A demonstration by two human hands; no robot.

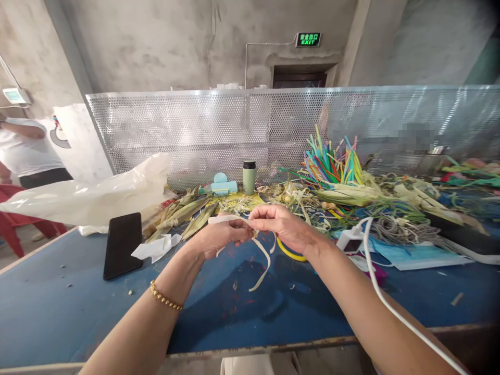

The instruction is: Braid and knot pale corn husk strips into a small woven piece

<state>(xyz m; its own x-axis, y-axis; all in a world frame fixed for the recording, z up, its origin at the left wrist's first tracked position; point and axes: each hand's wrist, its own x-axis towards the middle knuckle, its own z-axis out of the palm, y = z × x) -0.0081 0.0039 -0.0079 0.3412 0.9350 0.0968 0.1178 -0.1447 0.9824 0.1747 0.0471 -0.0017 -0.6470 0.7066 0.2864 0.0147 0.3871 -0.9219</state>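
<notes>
My left hand (221,234), with a gold bead bracelet (166,297) on its wrist, is closed on pale strips that look like corn husk. One wide end of a husk strip (223,219) sticks out to the left above its fingers. Thumb and forefinger of my right hand (283,226) pinch the same strips, touching the left fingertips. A narrow curled tail (266,265) hangs below the hands over the blue tabletop (219,323). Exactly how the strips cross between the fingers is hidden.
Dried husks (183,213), a green cup (249,177) and coloured pipe cleaners (332,161) stand behind the hands. A black phone (123,245) lies left. A white cable (375,281) passes over my right forearm. A perforated metal screen (187,125) borders the back. A person (27,148) stands far left.
</notes>
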